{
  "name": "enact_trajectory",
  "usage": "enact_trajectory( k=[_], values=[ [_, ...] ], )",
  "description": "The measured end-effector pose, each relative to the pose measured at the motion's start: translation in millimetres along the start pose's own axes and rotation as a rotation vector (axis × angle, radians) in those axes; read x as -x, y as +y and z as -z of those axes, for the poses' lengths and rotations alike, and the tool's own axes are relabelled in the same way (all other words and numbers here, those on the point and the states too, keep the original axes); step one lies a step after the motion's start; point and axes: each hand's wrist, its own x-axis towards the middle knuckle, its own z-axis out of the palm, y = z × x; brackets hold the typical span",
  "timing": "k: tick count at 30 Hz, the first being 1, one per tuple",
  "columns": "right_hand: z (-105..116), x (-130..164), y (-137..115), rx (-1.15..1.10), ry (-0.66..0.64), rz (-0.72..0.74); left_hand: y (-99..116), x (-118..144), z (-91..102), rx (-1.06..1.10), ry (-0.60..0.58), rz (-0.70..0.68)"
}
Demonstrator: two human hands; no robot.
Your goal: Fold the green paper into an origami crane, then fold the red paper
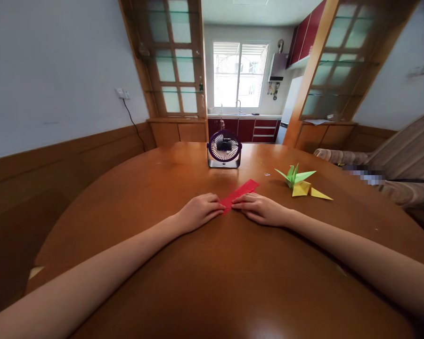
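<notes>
wooden table point(134, 197) bears fan point(224, 149), red paper point(240, 192) (folded), cranes point(300, 182).
</notes>
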Motion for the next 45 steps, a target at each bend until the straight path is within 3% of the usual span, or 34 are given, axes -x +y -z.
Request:
enact_trajectory(
  k=[5,19,24,30,34,41,45],
  values=[
    [1,1,1,0.020,-0.039,0.072,0,0,-0.5,0.039,0.005,0.027],
    [1,-2,-2,0.107,-0.111,0.012,-4,-5,5.2,0.274,-0.018,0.164],
    [2,-2,-3,0.054,-0.092,0.014,-3,-5,2.6,0.210,-0.014,0.153],
    [2,-1,-3,-0.019,-0.019,0.004,5,-5,2.9,-0.047,-0.022,-0.010],
    [2,-1,-3,-0.018,-0.016,0.017,7,-6,1.8,-0.135,-0.011,-0.037],
    [1,-2,-1,0.021,-0.028,0.042,2,-6,-0.3,0.037,0.051,0.148],
    [1,-1,-1,0.055,-0.058,0.040,4,-7,1.9,0.077,0.048,0.178]
  ],
)
